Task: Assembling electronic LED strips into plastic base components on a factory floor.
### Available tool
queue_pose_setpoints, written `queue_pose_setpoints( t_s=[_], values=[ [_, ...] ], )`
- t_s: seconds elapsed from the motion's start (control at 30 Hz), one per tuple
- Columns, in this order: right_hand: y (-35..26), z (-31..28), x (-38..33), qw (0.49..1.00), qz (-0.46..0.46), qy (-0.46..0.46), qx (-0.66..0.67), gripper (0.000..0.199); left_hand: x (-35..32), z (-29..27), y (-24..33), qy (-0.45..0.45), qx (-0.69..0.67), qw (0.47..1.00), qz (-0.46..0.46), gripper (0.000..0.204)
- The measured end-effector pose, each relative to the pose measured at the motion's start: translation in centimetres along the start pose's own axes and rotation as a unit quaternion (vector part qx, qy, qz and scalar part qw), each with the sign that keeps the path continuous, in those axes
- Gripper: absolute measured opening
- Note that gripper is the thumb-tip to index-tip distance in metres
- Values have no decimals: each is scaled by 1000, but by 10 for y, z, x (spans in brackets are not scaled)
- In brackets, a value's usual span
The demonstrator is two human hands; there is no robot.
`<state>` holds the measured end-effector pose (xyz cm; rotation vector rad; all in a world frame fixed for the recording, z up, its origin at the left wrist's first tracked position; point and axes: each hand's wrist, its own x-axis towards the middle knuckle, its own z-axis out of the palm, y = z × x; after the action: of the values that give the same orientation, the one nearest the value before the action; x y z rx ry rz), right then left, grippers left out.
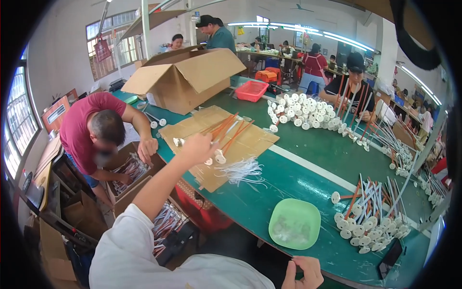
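My left hand (196, 150) reaches over a flat cardboard sheet (257, 139) on the green table, its fingers closed round orange-brown rods (236, 134) that have white round discs (220, 157) at their ends. Part of the bundle is hidden behind the hand. Beside it on the cardboard's near edge lies a spread of thin white strips (240, 171). At the lower edge, in front of the table, my right hand (303, 273) has thumb and forefinger bent together; whatever they pinch is too small to make out. A light green square tray (315, 219) with clear small pieces sits just beyond it.
Rods with white discs lie piled at the right (370, 226); another disc heap (303, 111) stands farther back. A dark phone-like slab (390, 259) rests near the right edge. A large open carton (187, 82) and red basket (251, 90) are behind. A co-worker (91, 130) bends over a box at left.
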<state>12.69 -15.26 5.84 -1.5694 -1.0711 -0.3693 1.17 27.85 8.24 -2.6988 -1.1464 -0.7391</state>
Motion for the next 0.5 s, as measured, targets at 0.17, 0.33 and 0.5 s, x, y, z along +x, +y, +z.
queue_pose_setpoints(
  t_s=[0.17,0.33,0.5],
  values=[
    [9,-25,13,997,25,-47,-63,10,-5,-3,13,-46,84,995,10,39],
    [36,-56,61,976,-78,6,-205,12,-41,-8,34,71,-21,997,38,33],
    [82,-44,131,951,-15,-82,-299,15,-83,27,102,132,-413,888,152,11]
  ],
)
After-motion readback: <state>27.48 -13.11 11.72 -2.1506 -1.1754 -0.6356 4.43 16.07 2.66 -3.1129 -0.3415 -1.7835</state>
